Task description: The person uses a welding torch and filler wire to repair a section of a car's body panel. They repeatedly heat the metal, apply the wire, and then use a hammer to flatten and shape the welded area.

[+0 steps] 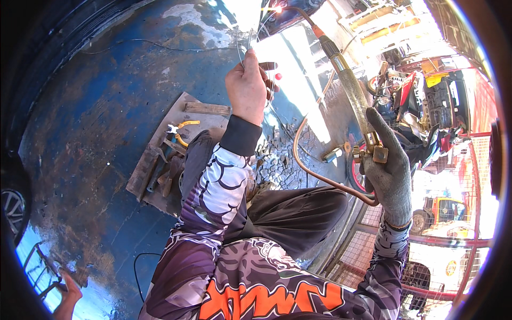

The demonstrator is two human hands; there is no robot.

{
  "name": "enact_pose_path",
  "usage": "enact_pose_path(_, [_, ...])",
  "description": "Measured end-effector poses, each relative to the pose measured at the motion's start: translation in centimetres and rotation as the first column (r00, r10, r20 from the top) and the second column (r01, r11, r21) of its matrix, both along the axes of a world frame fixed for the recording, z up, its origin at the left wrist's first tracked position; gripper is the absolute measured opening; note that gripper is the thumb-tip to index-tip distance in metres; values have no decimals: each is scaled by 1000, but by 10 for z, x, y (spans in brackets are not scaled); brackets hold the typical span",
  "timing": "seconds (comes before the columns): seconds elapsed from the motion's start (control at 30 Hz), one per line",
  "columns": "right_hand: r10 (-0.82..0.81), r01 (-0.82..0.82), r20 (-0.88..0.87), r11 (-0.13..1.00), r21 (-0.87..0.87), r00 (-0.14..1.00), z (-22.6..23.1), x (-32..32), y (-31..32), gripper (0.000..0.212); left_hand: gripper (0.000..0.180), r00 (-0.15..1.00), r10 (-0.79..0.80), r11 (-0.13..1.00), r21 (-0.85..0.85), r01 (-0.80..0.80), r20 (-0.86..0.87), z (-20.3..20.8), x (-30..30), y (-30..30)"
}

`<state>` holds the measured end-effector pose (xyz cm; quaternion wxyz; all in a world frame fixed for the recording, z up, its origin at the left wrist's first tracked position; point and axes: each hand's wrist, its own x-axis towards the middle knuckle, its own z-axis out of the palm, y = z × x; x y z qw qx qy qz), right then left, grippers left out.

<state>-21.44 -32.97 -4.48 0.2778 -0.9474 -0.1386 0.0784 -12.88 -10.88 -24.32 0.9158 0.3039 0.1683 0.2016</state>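
In our left hand [246, 90] we pinch thin wire [249, 41] between the fingers [250, 57]; our gloved right hand [392, 173] grips the torch [352, 93] by its valve end [372, 151], fingers curled.

To your left, a worn blue floor [90, 138] stretches out, with a dark vehicle's spoked wheel [13, 209] at the far left. Nearer you, also on the left, yellow-handled pliers [189, 123] lie on a wooden board [178, 113]. On your right you have a red-framed mesh fence [476, 213]; farther off on that side stands a red-and-black motorcycle [407, 90].
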Motion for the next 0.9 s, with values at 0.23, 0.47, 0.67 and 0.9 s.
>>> enact_pose_path(0.23, [3, -3, 2, 1000, 18, 1000, 0, 0, -1, 72, 47, 1000, -2, 1000, 5, 2, -5, 0, 0, 1])
enact_pose_path(0.47, [-4, 4, -8, 1000, 25, 1000, 1, 0, -1, 74, 48, 1000, -4, 1000, -1, 4, -10, 1, 0, 1])
enact_pose_path(0.67, [-7, 7, -10, 1000, 29, 1000, 1, 0, 0, 75, 48, 1000, -8, 1000, -5, 8, 0, 0, 0, 1])
enact_pose_path(0.9, [-29, 29, -21, 999, 36, 999, 1, -2, 4, 77, 49, 1000, -10, 1000, -1, 10, 0, 0, 0, 2])
